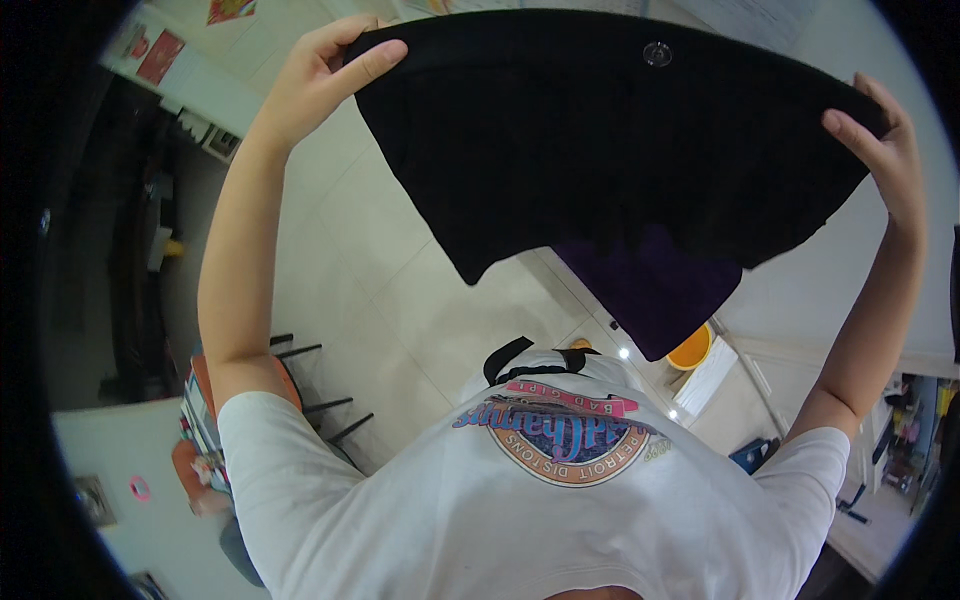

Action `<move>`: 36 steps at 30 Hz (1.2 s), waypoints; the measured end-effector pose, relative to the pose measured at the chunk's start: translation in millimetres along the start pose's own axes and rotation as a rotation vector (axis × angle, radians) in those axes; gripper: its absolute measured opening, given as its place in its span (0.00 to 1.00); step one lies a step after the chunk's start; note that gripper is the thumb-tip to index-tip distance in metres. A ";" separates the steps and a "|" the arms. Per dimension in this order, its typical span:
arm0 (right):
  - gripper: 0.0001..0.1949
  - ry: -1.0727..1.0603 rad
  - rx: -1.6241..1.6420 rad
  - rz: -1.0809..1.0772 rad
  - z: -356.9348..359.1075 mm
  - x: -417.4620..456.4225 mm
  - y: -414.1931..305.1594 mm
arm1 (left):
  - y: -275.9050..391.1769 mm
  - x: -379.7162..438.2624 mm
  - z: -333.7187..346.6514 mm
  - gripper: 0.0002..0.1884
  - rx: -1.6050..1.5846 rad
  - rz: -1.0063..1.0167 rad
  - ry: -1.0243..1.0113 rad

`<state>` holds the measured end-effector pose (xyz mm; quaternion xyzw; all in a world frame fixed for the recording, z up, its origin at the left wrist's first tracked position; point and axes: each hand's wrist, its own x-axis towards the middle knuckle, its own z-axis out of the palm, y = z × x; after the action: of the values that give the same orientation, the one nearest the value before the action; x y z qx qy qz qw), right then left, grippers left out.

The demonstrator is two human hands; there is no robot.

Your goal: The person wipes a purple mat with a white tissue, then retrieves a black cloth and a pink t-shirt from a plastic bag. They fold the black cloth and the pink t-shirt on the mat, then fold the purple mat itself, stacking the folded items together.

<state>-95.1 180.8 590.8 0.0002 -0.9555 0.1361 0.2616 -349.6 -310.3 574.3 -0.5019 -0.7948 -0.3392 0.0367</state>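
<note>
A wide piece of black cloth [585, 142] is stretched out in front of me at raised arm height. My left hand [330, 67] pinches its upper left corner, the thumb lying over the front. At the other end, my right hand [877, 135] grips the upper right corner the same way. A small round, shiny disc [658, 54], perhaps a clear button, sits near the upper edge, right of the middle. Below the black lower edge hangs a dark purple piece of fabric [652, 292] that narrows to a point. Whether the two are joined is hidden.
Pale floor tiles [360, 217] lie below. Beyond the purple fabric stand a yellow bucket [688, 348] and a white board or box [706, 375]. Dark chair or stool legs [326, 405] show at left, beside a cluttered table [199, 397]. A white wall [810, 285] rises at right.
</note>
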 end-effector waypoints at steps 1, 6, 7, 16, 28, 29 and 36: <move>0.23 0.015 -0.085 -0.054 11.9 8.7 -6.2 | 1.5 -14.5 -4.9 0.14 -0.004 -0.055 0.025; 0.20 -0.215 0.282 0.018 97.3 43.2 -102.2 | 15.8 -79.4 24.7 0.12 -0.117 -0.428 0.391; 0.19 -0.216 0.218 0.079 114.4 44.8 -129.4 | 24.1 -82.5 37.2 0.13 -0.198 -0.455 0.441; 0.26 -0.327 0.523 -0.258 157.3 -9.2 -288.2 | 94.8 -137.3 89.0 0.33 -0.832 -0.173 0.204; 0.22 -0.611 0.866 0.030 141.8 -26.1 -200.3 | 51.2 -141.3 140.2 0.31 -0.759 -0.322 -0.182; 0.23 -0.631 0.874 -0.009 149.7 -23.0 -182.0 | 46.9 -133.8 152.9 0.29 -0.706 -0.333 -0.170; 0.14 -0.528 0.649 -0.013 187.1 4.4 -51.7 | 44.1 -34.8 202.1 0.22 -0.162 -0.233 -0.008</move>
<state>-188.7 82.6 451.9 0.1237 -0.8972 0.4239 -0.0052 -239.1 -209.1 427.5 -0.4088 -0.8179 -0.4021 -0.0466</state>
